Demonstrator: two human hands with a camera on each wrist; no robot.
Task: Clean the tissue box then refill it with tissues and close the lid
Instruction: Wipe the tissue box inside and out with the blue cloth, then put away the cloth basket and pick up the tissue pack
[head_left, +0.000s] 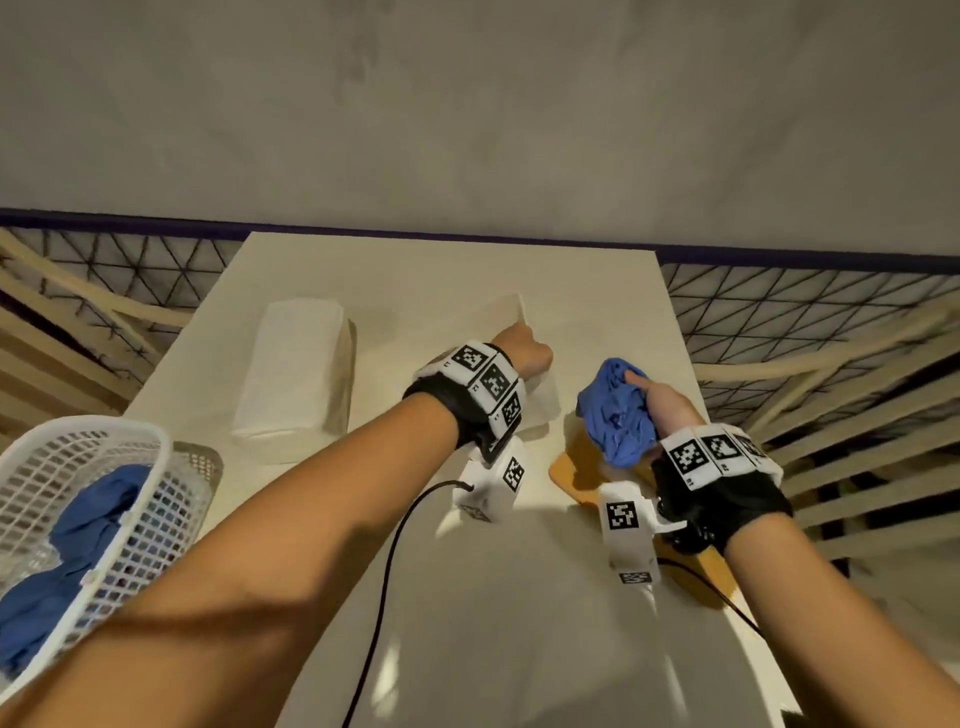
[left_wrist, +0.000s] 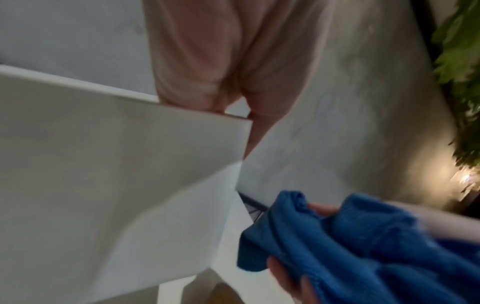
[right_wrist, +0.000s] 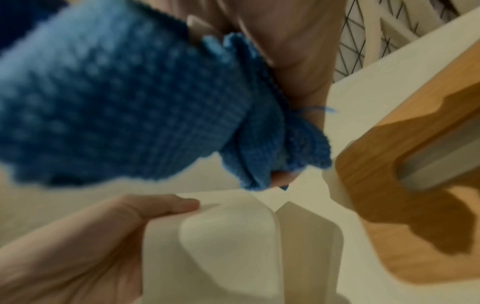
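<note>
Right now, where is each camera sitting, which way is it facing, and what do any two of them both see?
Head: above, looking down at the table; both forearms, left hand on the box, right hand gripping the cloth.
Left wrist: looks along the left fingers at the box wall.
Right wrist: looks along the right fingers, past the cloth, at the wooden lid.
Shared: all three show box and cloth.

White mesh basket (head_left: 130, 467), green plant (left_wrist: 459, 61)
</note>
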